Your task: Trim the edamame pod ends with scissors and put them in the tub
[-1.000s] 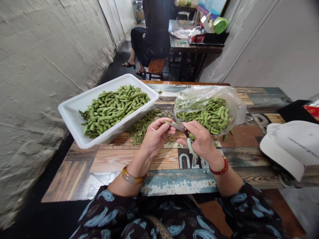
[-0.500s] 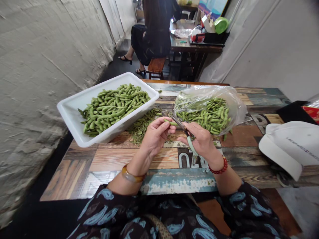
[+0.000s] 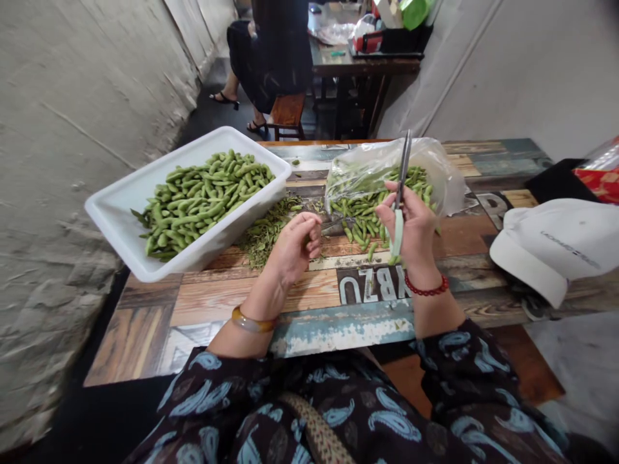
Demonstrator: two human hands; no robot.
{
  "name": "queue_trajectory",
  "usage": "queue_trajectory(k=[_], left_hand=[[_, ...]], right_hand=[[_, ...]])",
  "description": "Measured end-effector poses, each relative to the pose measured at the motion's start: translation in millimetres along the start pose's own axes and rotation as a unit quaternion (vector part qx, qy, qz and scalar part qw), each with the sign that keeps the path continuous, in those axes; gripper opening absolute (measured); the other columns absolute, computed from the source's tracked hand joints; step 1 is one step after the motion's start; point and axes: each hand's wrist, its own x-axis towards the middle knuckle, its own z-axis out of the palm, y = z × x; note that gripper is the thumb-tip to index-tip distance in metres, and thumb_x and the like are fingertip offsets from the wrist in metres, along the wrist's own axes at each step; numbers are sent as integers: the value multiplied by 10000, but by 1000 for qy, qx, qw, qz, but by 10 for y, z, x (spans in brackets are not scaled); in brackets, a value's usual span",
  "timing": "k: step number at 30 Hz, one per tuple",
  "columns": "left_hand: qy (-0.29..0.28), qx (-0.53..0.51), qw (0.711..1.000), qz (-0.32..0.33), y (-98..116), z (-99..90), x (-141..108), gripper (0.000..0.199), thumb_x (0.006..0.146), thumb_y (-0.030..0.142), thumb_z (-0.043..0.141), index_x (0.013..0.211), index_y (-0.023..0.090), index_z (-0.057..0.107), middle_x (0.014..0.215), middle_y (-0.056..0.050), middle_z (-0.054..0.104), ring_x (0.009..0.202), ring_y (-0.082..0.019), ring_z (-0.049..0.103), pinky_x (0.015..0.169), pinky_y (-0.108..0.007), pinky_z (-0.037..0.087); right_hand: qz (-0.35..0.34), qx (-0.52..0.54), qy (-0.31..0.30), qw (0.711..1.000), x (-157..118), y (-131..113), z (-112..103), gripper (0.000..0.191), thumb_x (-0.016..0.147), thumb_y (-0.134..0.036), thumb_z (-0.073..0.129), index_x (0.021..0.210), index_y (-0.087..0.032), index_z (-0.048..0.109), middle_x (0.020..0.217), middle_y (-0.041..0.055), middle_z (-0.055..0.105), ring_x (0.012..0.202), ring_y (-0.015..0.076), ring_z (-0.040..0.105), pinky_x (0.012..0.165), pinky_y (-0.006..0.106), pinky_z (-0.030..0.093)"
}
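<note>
My right hand (image 3: 416, 225) grips a pair of scissors (image 3: 402, 174) with pale green handles, the blades closed and pointing up. Over the table, my left hand (image 3: 294, 248) is curled closed; a small bit of green shows between its fingers, and most of the edamame pod there is hidden. Behind the right hand lies a clear plastic bag (image 3: 445, 164) with edamame pods (image 3: 358, 235) inside and spilling from its mouth. To the left stands a white plastic tub (image 3: 116, 212) holding a heap of plump pods (image 3: 207, 200). A pile of green trimmings (image 3: 265, 235) lies against the tub.
A white cap (image 3: 551, 245) lies at the right on the patchwork-patterned table (image 3: 145, 335). Behind it are a black object (image 3: 551, 180) and a red packet (image 3: 599, 177). A person in dark clothes (image 3: 280, 58) sits on a wooden stool (image 3: 287, 111) by another table.
My right hand has moved the scissors away from the pod and turned the blades upward. My left hand's fingers have curled in around the pod. The view has shifted slightly.
</note>
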Motion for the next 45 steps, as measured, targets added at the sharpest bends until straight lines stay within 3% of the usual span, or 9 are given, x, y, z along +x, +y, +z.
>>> queue_trajectory(k=[4, 10, 14, 19, 23, 29, 31, 35, 45], left_hand=[[30, 273, 958, 87, -182, -26, 122, 147, 783, 298, 705, 808, 155, 728, 611, -3, 624, 574, -110, 533, 573, -202, 444], [-34, 603, 784, 146, -345, 69, 301, 254, 877, 243, 570, 1030, 207, 770, 1048, -87, 760, 933, -225, 681, 848, -305, 481], [-43, 724, 676, 133, -347, 204, 316, 316, 901, 234, 533, 1147, 220, 730, 1051, -106, 744, 908, -231, 667, 802, -302, 465], [-39, 773, 619, 132, -294, 231, 259, 266, 876, 192, 532, 1074, 189, 710, 999, -128, 730, 871, -245, 652, 748, -310, 440], [-42, 737, 660, 136, -266, 155, 219, 120, 853, 201, 568, 835, 181, 685, 827, -88, 694, 752, -203, 604, 699, -289, 409], [-18, 336, 939, 65, -197, 72, 180, 249, 797, 368, 702, 730, 157, 586, 588, 38, 499, 509, -70, 396, 495, -181, 302], [-12, 170, 985, 11, -139, 66, 136, 328, 758, 424, 749, 763, 160, 552, 583, 62, 469, 442, -35, 330, 427, -157, 224], [-28, 4, 999, -43, -46, 71, 37, 364, 699, 347, 811, 793, 155, 517, 656, 38, 546, 446, -19, 392, 395, -123, 232], [-45, -70, 996, -42, -30, 54, -42, 260, 735, 254, 763, 873, 127, 583, 704, -7, 616, 473, -31, 442, 389, -115, 296]], right_hand=[[14, 25, -8, 1000, 4, 22, 47, 403, 886, -422, 641, 1228, -209, 636, 878, 13, 655, 678, 133, 598, 691, 293, 554], [-32, 55, -26, 998, 2, -20, 99, 404, 859, -396, 690, 1204, -189, 649, 890, 40, 679, 856, 194, 651, 784, 330, 551], [-47, 57, -20, 997, 14, -14, 102, 400, 866, -429, 678, 1187, -192, 656, 881, 45, 680, 854, 201, 649, 799, 349, 546], [-42, 44, -31, 998, 22, -27, 88, 396, 888, -459, 646, 1191, -204, 650, 881, 42, 674, 841, 200, 643, 801, 355, 546], [-50, 49, -30, 997, 18, -50, 83, 396, 884, -452, 652, 1186, -198, 654, 871, 39, 671, 830, 194, 646, 800, 349, 547], [-29, 65, -33, 997, 0, -44, 89, 394, 865, -423, 673, 1187, -196, 659, 878, 42, 688, 824, 191, 647, 771, 341, 552], [-20, 73, -37, 996, -15, -37, 97, 403, 858, -416, 680, 1195, -195, 656, 867, 34, 685, 790, 180, 639, 758, 334, 552], [-21, 74, -69, 995, -49, -37, 121, 424, 838, -416, 705, 1192, -187, 664, 861, 31, 684, 776, 177, 639, 730, 320, 547], [-38, 53, -147, 987, -106, -109, 140, 458, 838, -488, 702, 1193, -202, 667, 853, 36, 683, 762, 178, 642, 691, 306, 544]])
